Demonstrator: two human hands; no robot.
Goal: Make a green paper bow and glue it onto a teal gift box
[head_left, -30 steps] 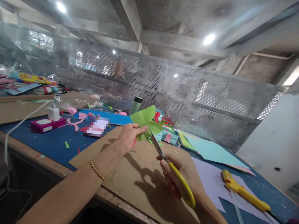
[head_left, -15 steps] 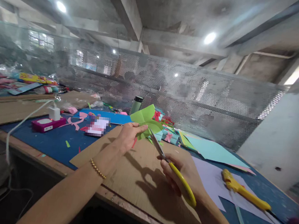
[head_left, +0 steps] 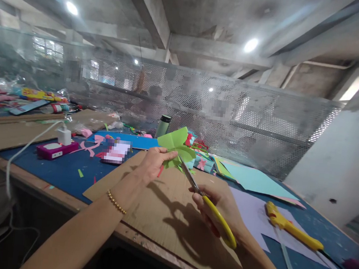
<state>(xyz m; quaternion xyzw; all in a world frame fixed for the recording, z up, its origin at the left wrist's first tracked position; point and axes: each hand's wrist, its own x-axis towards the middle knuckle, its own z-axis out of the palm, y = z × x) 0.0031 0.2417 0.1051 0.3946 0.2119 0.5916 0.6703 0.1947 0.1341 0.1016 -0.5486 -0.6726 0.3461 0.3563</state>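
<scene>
Between the thumb and fingers of my left hand [head_left: 156,162] is a folded piece of green paper [head_left: 174,138] with rounded, petal-like lobes. My right hand [head_left: 215,204] grips yellow-handled scissors [head_left: 220,220], with its fingers through the loops. The blades point up and left, their tips at the lower right edge of the paper. Whether the tips are inside a cut I cannot tell. Both hands are above a brown cardboard sheet [head_left: 172,206], on which their shadows fall.
A yellow glue gun [head_left: 294,230] lies on lilac paper [head_left: 248,214] at the right. Stacked coloured sheets [head_left: 252,178] are behind it. To the left are a phone [head_left: 116,151], a purple power strip [head_left: 56,149] and pink scraps. A green bottle [head_left: 163,126] stands at the back.
The scissor handles have shifted slightly, and the blades look a little closer together. My left hand keeps the green paper in nearly the same place.
</scene>
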